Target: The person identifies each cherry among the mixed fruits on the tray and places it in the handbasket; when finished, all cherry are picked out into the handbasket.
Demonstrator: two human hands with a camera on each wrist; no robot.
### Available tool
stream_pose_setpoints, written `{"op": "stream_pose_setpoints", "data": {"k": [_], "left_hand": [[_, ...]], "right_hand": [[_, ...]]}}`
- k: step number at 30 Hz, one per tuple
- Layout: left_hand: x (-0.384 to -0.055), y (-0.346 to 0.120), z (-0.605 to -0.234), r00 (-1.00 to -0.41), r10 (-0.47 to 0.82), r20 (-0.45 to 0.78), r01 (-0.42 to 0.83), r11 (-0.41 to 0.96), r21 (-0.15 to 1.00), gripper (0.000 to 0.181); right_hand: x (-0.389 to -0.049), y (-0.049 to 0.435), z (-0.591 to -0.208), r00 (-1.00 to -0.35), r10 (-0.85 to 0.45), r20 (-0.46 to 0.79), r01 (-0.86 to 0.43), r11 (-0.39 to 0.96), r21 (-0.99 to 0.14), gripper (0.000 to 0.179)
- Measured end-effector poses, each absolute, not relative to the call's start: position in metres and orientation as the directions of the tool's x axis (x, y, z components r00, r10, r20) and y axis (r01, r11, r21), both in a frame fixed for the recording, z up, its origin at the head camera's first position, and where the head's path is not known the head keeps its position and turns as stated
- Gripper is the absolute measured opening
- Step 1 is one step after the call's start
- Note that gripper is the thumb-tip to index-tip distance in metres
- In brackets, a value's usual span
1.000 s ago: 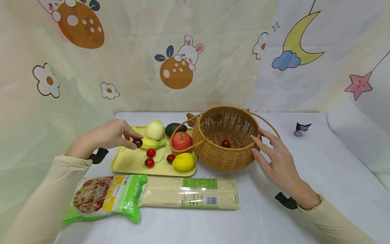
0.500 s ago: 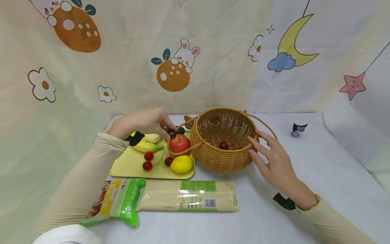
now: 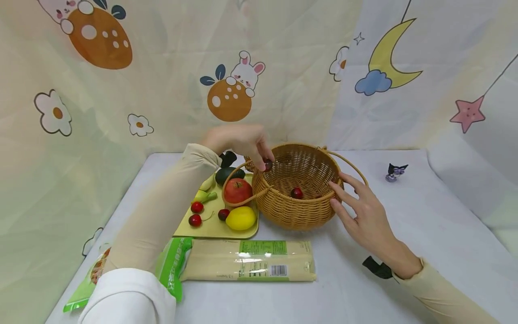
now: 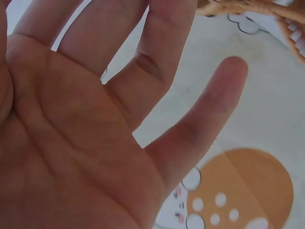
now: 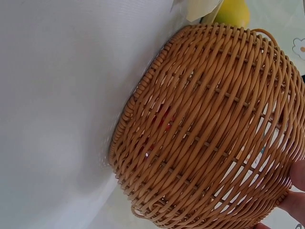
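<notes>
My left hand [image 3: 244,141] pinches a dark red cherry [image 3: 268,165] over the left rim of a wicker basket [image 3: 297,216]. In the left wrist view the palm [image 4: 71,138] shows, but the cherry is out of sight. At the basket's right side, my right hand [image 3: 366,216] holds the rim, with fingertips over the edge and the thumb against the outer weave. The right wrist view shows the basket wall [image 5: 205,129] close up, with fingertips [image 5: 298,175] at its rim. One red cherry [image 3: 296,193] lies inside the basket.
A yellow tray [image 3: 190,231] left of the basket carries an apple [image 3: 237,191], a lemon [image 3: 241,218], bananas, an avocado [image 3: 229,174] and several cherries. A noodle pack [image 3: 251,261] and a green food bag [image 3: 174,265] lie in front. A small figurine [image 3: 395,172] stands at right.
My left hand has carried the cherry rightward from over the tray to the basket's rim. The right hand has stayed at the basket. The view has shifted slightly.
</notes>
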State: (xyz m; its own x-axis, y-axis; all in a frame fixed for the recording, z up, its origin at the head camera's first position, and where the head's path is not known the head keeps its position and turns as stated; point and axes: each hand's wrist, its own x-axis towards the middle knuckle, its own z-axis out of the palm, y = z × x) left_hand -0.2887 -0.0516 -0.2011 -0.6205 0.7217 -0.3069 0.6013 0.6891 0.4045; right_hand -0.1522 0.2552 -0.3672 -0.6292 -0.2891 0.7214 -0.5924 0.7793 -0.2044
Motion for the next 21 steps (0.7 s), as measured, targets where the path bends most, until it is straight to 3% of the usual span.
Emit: {"op": "stream_pose_setpoints", "data": {"k": [6, 21], "left_hand": [[-0.299, -0.023, -0.206, -0.6, 0.746, -0.289, 0.626, 0.662, 0.412, 0.034], [-0.302, 0.041, -0.238, -0.546, 0.803, -0.236, 0.709, 0.594, 0.381, 0.034]], "right_hand": [[-0.153, 0.255, -0.365, -0.614, -0.295, 0.732, -0.604, 0.773, -0.195, 0.046], [-0.151, 0.257, -0.368, -0.645, -0.292, 0.706, -0.58, 0.789, -0.203, 0.049]]}}
